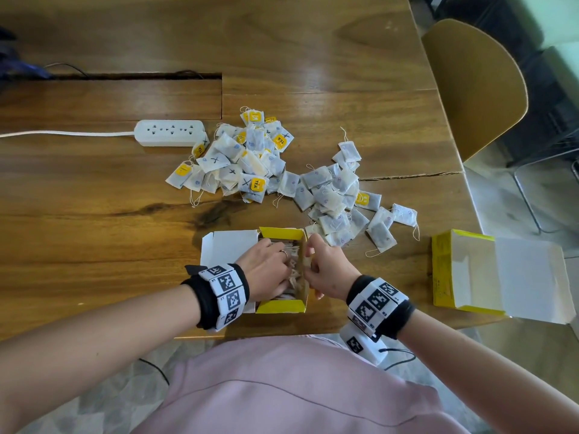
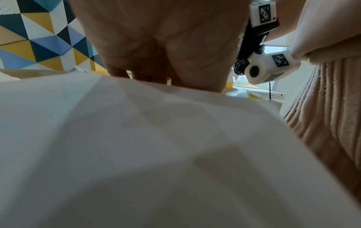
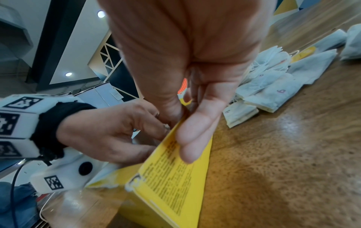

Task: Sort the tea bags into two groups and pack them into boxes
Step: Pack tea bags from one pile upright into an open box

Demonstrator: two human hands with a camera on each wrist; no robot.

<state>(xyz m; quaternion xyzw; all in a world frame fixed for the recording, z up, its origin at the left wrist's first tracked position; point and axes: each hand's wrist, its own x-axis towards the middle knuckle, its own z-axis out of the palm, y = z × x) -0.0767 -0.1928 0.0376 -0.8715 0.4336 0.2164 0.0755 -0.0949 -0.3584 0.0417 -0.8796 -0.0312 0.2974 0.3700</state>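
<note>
Now we see L hand (image 1: 266, 270) inside yellow box (image 1: 279, 306) at table (image 1: 94, 214) front edge, fingers on packed tea bags (image 1: 293, 261), grip unclear. R hand (image 1: 326, 270) pinches box's right wall. Loose bags (image 1: 329, 195) lie behind.

Glossy wood table (image 1: 94, 198); cardboard box (image 1: 283, 306)

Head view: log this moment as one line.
left hand in near box, on packed tea bags | right hand holds box wall | second box open, right | two piles unpacked
</note>
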